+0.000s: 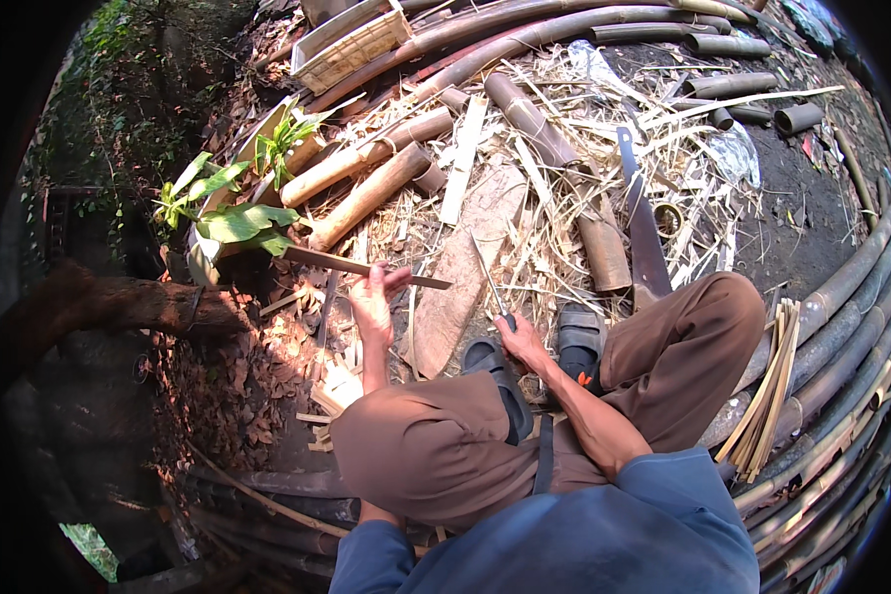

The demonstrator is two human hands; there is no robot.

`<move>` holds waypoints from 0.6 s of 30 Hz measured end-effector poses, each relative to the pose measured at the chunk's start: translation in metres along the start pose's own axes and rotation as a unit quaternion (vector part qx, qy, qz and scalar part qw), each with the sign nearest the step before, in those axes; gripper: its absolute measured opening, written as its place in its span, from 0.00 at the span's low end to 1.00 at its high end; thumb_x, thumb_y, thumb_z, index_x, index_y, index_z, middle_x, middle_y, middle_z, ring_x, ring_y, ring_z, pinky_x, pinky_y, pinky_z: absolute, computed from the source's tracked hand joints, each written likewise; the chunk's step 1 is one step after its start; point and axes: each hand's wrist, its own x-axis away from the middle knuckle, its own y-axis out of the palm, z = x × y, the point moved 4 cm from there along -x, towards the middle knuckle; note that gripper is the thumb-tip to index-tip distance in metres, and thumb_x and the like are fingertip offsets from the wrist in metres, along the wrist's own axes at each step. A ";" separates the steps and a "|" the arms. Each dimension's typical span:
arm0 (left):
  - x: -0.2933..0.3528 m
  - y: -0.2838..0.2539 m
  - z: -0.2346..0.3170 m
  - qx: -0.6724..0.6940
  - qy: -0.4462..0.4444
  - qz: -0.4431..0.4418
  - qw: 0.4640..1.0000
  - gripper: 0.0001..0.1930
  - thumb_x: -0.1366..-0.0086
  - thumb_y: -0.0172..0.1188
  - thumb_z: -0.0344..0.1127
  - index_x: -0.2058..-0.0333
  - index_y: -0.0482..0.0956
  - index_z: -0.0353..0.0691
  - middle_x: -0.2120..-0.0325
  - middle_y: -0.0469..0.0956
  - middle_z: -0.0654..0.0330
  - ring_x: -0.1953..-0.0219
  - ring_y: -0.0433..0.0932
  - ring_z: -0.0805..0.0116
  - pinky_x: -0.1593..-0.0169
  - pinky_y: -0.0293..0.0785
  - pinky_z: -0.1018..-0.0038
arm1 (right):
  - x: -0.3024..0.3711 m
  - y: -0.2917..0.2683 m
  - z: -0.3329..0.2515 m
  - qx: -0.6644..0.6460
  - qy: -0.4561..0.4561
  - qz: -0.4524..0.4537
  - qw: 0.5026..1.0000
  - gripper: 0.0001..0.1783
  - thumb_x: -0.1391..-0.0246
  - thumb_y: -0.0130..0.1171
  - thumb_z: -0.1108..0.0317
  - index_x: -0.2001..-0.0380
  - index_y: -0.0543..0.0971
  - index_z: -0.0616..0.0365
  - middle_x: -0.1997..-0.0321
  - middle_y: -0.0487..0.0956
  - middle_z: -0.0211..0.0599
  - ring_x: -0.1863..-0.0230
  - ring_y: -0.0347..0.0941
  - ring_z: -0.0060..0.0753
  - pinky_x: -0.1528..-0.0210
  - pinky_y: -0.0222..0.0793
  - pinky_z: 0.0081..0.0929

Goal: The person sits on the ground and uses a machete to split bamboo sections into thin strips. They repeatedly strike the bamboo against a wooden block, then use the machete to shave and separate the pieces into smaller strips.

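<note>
My left hand (374, 303) is closed around a flat brown bamboo strip (327, 259). The strip slants across in front of my left knee, its near end reaching over a flat, worn slab (462, 259). In my right hand (526, 342) is the dark handle of a knife (489, 274). Its thin blade points up and away over the slab, apart from the strip. Both hands are ahead of my bent legs, the right one just above my sandals (580, 337).
A handsaw (643, 223) lies right of the slab, by a bamboo tube (601, 243). Pale shavings (554, 233) litter the ground. Split strips (770, 386) lean on bamboo poles (832, 317) at right. A crate (354, 51) stands at the back; a log (158, 305) juts in from the left.
</note>
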 end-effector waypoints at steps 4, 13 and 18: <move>0.000 -0.009 -0.060 -0.107 -0.016 -0.008 0.994 0.19 0.31 0.58 0.47 0.55 0.80 0.36 0.73 0.81 0.60 0.72 0.73 0.75 0.65 0.69 0.78 | 0.018 -0.004 -0.016 0.048 -0.023 -0.034 0.998 0.25 0.42 0.54 0.47 0.57 0.74 0.60 0.79 0.77 0.37 0.75 0.76 0.34 0.68 0.69 0.33; -0.016 -0.016 0.069 0.066 0.245 0.232 0.939 0.19 0.26 0.49 0.47 0.66 0.71 0.34 0.73 0.74 0.59 0.73 0.70 0.72 0.64 0.70 0.76 | 0.029 -0.014 -0.044 0.151 -0.101 0.070 0.981 0.27 0.39 0.50 0.46 0.53 0.73 0.61 0.69 0.79 0.64 0.62 0.77 0.67 0.58 0.70 0.53; 0.003 -0.010 0.070 0.126 0.255 0.300 0.911 0.22 0.26 0.45 0.53 0.71 0.64 0.39 0.80 0.61 0.66 0.77 0.59 0.77 0.73 0.59 0.80 | 0.066 0.023 -0.109 0.110 -0.166 -0.027 0.980 0.24 0.36 0.49 0.48 0.56 0.73 0.62 0.74 0.77 0.55 0.71 0.76 0.51 0.66 0.68 0.43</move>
